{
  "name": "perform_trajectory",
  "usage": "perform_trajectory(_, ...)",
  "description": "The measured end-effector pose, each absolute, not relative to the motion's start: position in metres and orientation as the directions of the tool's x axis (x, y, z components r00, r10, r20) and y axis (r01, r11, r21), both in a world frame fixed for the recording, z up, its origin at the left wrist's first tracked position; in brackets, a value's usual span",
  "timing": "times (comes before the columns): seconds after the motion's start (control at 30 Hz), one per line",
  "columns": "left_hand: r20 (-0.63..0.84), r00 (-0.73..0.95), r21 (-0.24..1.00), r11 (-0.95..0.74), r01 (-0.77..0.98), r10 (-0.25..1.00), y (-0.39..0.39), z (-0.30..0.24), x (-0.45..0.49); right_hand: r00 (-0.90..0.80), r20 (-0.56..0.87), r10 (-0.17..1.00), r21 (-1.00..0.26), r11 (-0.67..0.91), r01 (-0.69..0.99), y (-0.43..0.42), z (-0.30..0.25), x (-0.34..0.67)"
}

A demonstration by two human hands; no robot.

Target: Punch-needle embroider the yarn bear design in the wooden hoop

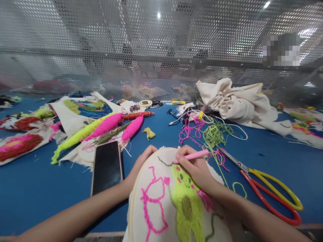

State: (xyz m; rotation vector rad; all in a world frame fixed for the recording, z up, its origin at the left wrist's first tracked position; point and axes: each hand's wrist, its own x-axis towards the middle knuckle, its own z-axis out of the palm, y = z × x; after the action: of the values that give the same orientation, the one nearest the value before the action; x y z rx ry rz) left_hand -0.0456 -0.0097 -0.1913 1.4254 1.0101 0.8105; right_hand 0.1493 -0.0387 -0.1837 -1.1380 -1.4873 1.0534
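An embroidery hoop (161,201) with white cloth stands tilted against the near edge of the blue table (37,188). Pink outlines and a lime green figure are stitched on it. My left hand (141,163) grips the hoop's upper left rim, fingers curled over the top. My right hand (195,166) rests on the cloth near the upper rim, closed round a pink punch needle tool (193,155) whose tip meets the cloth beside a green stitched line. Pink and green thread trails away from the tool.
A black phone (107,166) lies left of the hoop. Red and yellow scissors (267,190) lie to the right. Skeins of pink and lime yarn (106,126), loose thread tangles (214,132), a crumpled cream cloth (239,101), finished pieces (20,143). A perforated metal screen (161,43) closes the back.
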Motion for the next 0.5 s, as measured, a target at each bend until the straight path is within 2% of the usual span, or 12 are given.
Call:
perform_trajectory(0.2, -0.057, 0.329, 0.994, 0.024, 0.105, 0.943, -0.01, -0.1898, -0.0422, -0.11, 0.148, 0.983, -0.977, 0.162, 0.135, -0.04, -0.1833, 0.146)
perform_trajectory(0.33, -0.035, 0.335, 0.988, -0.017, 0.151, 0.941, -0.0091, -0.1859, -0.0449, -0.121, 0.16, 0.98, -0.973, 0.178, 0.149, -0.0402, -0.1833, 0.147)
perform_trajectory(0.5, -0.005, 0.37, 0.991, -0.045, 0.126, 0.929, -0.0092, -0.1887, -0.0467, -0.124, 0.138, 0.983, -0.978, 0.155, 0.139, -0.0407, -0.1821, 0.1472)
